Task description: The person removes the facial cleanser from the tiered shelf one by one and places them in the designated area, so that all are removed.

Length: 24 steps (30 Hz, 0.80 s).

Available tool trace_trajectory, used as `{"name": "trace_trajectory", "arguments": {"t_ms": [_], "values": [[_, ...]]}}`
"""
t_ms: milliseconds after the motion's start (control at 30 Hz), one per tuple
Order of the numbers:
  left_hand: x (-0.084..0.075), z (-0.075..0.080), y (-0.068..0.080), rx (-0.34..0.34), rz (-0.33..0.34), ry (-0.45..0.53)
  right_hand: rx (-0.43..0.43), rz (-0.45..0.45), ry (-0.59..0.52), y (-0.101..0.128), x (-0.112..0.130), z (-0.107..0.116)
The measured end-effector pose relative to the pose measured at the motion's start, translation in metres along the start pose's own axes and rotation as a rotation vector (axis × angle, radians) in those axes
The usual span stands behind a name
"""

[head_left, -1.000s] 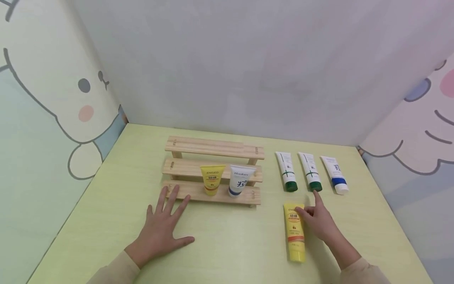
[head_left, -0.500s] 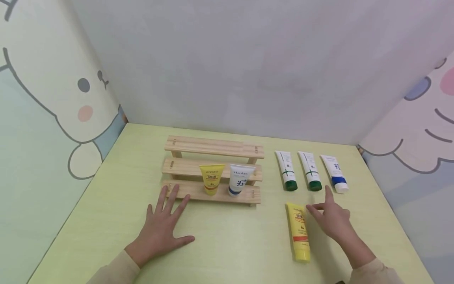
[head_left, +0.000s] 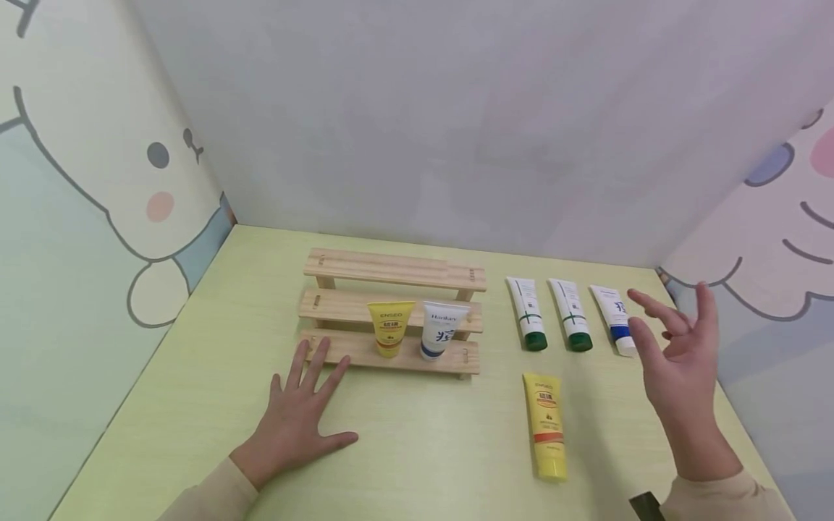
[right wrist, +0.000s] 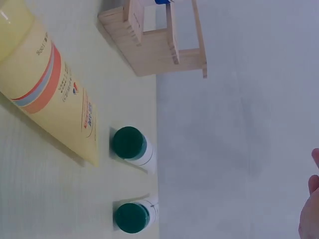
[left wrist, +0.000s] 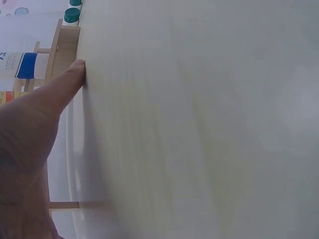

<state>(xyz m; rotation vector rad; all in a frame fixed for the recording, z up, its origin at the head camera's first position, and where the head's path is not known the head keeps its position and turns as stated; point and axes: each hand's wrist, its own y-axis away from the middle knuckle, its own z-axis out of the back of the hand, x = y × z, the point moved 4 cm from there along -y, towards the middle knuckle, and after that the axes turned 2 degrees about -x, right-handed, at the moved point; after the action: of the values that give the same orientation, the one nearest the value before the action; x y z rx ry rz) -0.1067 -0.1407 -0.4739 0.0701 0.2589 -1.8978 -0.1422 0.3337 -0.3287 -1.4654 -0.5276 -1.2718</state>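
Raises right grip (head_left: pixel 684 369) toward right edge of counter (head_left: pixel 436 449), apart, holding nothing; leaves large yellow tube (head_left: pixel 547 427) free near front edge; rests spread left grip (head_left: pixel 293 427) by rack (head_left: pixel 345 310).

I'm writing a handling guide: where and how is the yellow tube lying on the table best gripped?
Grip the yellow tube from above, probably across the body just beyond its cap: it lies flat, looks thickest there, thins toward its far end, and no other tube touches it.
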Motion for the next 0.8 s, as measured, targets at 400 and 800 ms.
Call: {"name": "trace_trajectory", "arguments": {"t_ms": [400,800], "values": [[0.001,0.000,0.000,-0.020,0.000,-0.005,0.225,0.146,-0.301,0.008,0.001,-0.046],[-0.001,0.000,0.001,-0.052,-0.022,-0.011,0.543,0.045,0.192,0.033,0.006,-0.143]]}}
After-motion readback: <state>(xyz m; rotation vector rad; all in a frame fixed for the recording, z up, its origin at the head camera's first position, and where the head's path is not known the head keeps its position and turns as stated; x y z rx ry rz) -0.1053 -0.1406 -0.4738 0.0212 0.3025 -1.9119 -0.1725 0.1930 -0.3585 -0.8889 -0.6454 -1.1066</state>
